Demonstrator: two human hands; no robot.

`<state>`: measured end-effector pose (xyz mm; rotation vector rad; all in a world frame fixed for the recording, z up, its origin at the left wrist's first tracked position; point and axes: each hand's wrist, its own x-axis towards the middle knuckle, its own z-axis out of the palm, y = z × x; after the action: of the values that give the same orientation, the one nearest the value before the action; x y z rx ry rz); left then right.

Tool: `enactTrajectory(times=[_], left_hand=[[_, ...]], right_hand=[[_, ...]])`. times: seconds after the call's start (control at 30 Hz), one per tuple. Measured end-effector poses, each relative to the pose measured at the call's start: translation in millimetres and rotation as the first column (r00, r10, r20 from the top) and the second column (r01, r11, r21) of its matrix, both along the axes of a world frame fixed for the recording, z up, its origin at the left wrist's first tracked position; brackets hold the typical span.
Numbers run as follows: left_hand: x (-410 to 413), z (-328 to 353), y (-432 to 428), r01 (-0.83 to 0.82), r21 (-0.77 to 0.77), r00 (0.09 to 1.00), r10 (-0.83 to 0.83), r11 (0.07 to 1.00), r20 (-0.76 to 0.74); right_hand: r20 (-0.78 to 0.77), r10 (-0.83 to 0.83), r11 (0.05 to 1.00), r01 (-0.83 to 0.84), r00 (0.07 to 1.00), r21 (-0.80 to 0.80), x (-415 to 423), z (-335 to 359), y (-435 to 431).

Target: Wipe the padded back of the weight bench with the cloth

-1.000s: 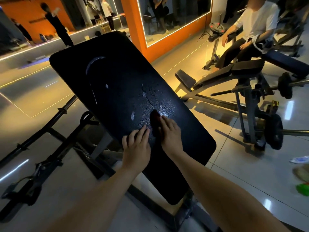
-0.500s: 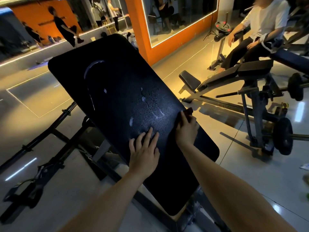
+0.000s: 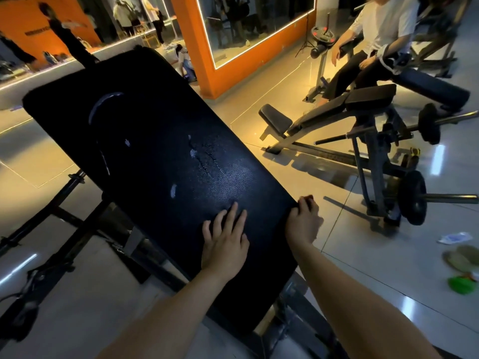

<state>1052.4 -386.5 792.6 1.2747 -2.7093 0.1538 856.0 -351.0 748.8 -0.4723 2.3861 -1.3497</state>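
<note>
The black padded back (image 3: 155, 156) of the weight bench slopes up and away from me, with worn cracks and pale scuffs on its surface. My left hand (image 3: 225, 239) lies flat on the lower pad, fingers spread and holding nothing. My right hand (image 3: 303, 221) is at the pad's right edge, fingers curled around a dark cloth (image 3: 308, 198). Only a small dark-red bit of the cloth shows above my fingers; the rest is hidden in my grip.
The bench's black steel frame (image 3: 64, 216) runs out to the left and below the pad. Another bench with a barbell and plates (image 3: 412, 198) stands to the right, a seated person (image 3: 375, 40) behind it. Litter (image 3: 461, 263) lies on the tiled floor at right.
My right hand has slid the cloth from the middle of the lower pad rightward to its right edge. My left hand stayed flat on the pad.
</note>
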Motion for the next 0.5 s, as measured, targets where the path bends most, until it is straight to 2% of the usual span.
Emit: enactTrajectory(times=[0.07,0.13,0.2,0.23,0.3,0.33,0.37,0.43,0.5], left_hand=[[1,-2,-1,0.012,-0.02,1.0,-0.012,1.0,-0.004],[0,-3,-2,0.018,-0.034,1.0,-0.018,0.999,-0.016],[-2,-5,-2,0.022,-0.049,0.999,-0.023,0.999,-0.023],[-1,-7,-2,0.027,-0.055,0.999,-0.028,0.998,-0.021],[2,-8,-3,0.041,-0.069,0.999,-0.042,0.997,-0.011],[2,-9,-3,0.05,-0.077,0.999,-0.05,0.996,-0.004],[3,-8,-3,0.051,-0.079,0.999,-0.051,0.996,-0.006],[2,-8,-2,0.046,-0.071,0.998,-0.048,0.996,-0.036],[2,-8,-1,0.054,-0.068,0.997,-0.057,0.996,-0.045]], right_hand=[[0.133,-0.097,0.995,0.096,0.986,0.013,-2,-8,13],[0.119,-0.095,0.994,0.1,0.988,-0.041,7,-1,3],[-0.006,0.027,0.99,-0.027,1.0,-0.136,23,18,-16],[-0.115,0.126,0.974,-0.145,0.985,-0.175,35,27,-26],[-0.309,0.309,0.914,-0.371,0.899,-0.164,58,38,-36],[-0.352,0.349,0.895,-0.42,0.868,-0.148,62,40,-36],[-0.376,0.35,0.896,-0.423,0.858,-0.132,61,37,-33],[-0.345,0.282,0.943,-0.325,0.895,-0.073,50,20,-17],[-0.156,0.132,0.99,-0.138,0.979,-0.032,39,-3,13]])
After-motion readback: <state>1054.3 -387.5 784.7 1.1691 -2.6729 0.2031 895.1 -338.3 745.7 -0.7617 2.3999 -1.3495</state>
